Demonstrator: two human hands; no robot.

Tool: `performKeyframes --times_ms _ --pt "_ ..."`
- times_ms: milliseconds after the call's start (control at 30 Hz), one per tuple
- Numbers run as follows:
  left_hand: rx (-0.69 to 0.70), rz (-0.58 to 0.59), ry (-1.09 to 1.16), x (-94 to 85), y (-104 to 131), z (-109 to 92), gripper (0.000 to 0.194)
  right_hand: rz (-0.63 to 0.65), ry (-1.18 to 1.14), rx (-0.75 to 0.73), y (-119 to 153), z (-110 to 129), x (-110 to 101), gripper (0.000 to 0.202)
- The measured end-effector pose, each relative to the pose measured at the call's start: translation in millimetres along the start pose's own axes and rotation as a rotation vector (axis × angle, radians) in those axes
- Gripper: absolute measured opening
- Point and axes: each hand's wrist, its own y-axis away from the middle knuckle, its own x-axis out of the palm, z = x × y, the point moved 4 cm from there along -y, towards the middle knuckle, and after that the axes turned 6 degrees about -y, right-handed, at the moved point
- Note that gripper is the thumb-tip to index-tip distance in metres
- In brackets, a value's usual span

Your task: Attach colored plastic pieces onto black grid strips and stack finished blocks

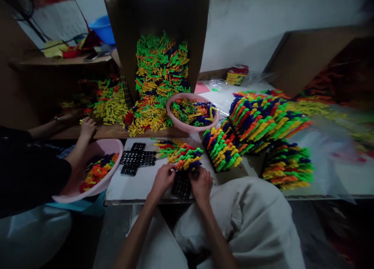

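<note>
A black tray with rows of holes (181, 186) lies at the table's front edge, between my two hands. Its far rows carry upright small plastic figures (187, 154) in red, green, yellow, orange and dark blue. My left hand (164, 179) is closed, fingertips pinched at an orange figure by the tray's left side. At the tray's right edge my right hand (202, 184) is closed, its thumb against the black surface and fingers curled. What lies under its fingertips is partly hidden. Behind the tray lie loose figures (163, 146), and to the left is a black cross-shaped stack of trays (138, 158).
Filled trays of figures (223, 149) stand right, with a taller stack (263, 117) behind. A pink basin (193, 128) sits before a box (197, 46) spilling figures. At left, a co-worker's hand (87, 126) is above another pink basin (112, 175). A plastic bag (330, 160) lies right.
</note>
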Motion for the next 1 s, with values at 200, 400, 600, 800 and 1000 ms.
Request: performKeyframes --times_ms 200,400,600,800,1000 --pt "0.054 -0.137 -0.385 -16.1 -14.6 1.3 0.036 -0.048 -0.004 -0.026 2.8 -1.1 -3.0 0.035" --pt "0.080 -0.150 -0.308 -7.8 -32.6 4.7 0.025 -0.013 -0.030 0.003 0.3 0.8 -1.1 0.035" --pt "-0.067 -0.442 0.067 -75.8 -4.5 12.1 0.028 -0.050 -0.226 0.108 9.4 2.8 -17.4 0.043" --pt "0.108 -0.205 0.023 -110.4 46.3 -30.0 0.026 0.130 -0.582 -0.207 55.9 39.9 -55.1 0.040" --pt "0.062 -0.122 0.238 -75.7 61.4 -45.6 0.025 0.225 -0.703 -0.180 70.4 43.4 -46.9 0.017"
